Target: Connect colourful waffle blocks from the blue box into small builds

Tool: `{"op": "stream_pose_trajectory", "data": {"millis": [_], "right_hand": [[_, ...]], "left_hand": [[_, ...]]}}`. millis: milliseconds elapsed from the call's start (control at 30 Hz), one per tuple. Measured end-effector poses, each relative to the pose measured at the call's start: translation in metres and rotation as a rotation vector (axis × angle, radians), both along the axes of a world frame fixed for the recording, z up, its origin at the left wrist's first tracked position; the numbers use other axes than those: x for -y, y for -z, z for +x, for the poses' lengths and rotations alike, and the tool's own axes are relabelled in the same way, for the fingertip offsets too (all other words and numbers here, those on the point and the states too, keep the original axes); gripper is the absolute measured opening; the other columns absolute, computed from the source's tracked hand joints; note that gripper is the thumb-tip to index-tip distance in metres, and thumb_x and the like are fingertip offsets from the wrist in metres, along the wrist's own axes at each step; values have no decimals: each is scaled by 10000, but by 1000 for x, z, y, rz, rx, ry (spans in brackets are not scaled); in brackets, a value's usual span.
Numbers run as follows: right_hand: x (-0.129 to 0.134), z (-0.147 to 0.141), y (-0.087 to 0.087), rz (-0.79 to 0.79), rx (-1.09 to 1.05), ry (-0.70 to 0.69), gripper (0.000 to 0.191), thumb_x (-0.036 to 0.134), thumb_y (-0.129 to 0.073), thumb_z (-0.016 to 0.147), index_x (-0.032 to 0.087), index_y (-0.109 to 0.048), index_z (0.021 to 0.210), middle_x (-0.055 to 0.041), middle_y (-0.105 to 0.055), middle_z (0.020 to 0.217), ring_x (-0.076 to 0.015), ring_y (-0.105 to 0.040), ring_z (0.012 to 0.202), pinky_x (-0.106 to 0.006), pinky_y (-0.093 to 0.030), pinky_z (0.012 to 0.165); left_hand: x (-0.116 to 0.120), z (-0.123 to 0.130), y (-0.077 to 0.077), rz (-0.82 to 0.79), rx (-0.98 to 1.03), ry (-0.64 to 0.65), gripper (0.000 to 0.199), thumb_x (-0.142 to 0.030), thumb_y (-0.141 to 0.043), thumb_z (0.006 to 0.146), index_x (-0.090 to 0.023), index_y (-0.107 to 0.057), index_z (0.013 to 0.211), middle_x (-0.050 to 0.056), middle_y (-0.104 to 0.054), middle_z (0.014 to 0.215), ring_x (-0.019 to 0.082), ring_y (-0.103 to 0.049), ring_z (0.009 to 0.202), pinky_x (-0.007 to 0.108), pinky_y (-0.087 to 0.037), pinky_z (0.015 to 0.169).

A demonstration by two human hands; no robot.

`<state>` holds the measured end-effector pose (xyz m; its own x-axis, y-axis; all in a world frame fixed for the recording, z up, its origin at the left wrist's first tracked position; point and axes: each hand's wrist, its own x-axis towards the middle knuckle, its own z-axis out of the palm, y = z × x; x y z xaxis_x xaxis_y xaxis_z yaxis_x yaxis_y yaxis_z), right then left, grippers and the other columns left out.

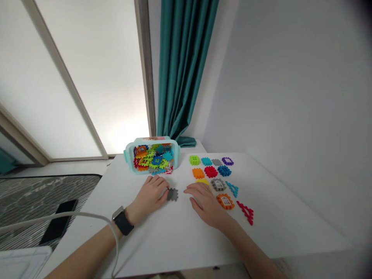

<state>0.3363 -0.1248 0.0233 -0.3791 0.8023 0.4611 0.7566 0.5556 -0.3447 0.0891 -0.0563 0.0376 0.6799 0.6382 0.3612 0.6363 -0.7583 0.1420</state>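
Note:
Between the fingertips of my left hand (152,193) is a grey building tile (173,194) with notched edges, low over the white table (174,248). My right hand (206,203) hovers or rests just to the right, its fingers spread and nothing in them. Partly behind its fingers lies a yellow tile (202,181). Beside that hand are a grey window tile (218,185) and an orange window tile (225,201). Farther back, tiles lie in rows: lime green (194,160), orange (198,173), red (210,171) and dark blue (224,171).
A pale turquoise bin (128,155) full of mixed tiles stands at the table's back left. Triangular pieces, one light blue (232,189) and one red (246,212), lie at the right. A white cable (95,215) crosses my left forearm. A wall rises on the right.

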Motion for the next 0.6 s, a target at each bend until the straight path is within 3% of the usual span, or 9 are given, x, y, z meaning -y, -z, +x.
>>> {"op": "stream_pose_trajectory", "data": {"millis": [300,467,600], "right_hand": [[-31,-56,3,-124,161,-119,336,115,-573,874,248,-607,1181,-83,-628,1183,-263,-569,1125,-431,-468,966],[-42,-66,10,-163,228,-74,411,127,-662,814,222,-575,1204,-116,-608,1194,-300,-539,1157,-443,-462,975],[-51,-72,11,-199,256,-97,358,104,-616,850,217,-581,1187,-105,-624,1162,-285,-550,1120,-432,-462,962]], "left_hand": [[-16,-66,16,-71,60,-111,151,-237,-487,929,-204,-631,959,66,-672,996,226,-586,963,367,-443,833],[-21,-81,26,-120,213,-148,188,-260,-511,917,-200,-630,1049,73,-679,1080,234,-599,1047,393,-463,920],[-22,-82,32,-176,200,-119,226,-284,-535,914,-206,-626,1106,81,-672,1130,247,-593,1081,406,-466,939]]}}
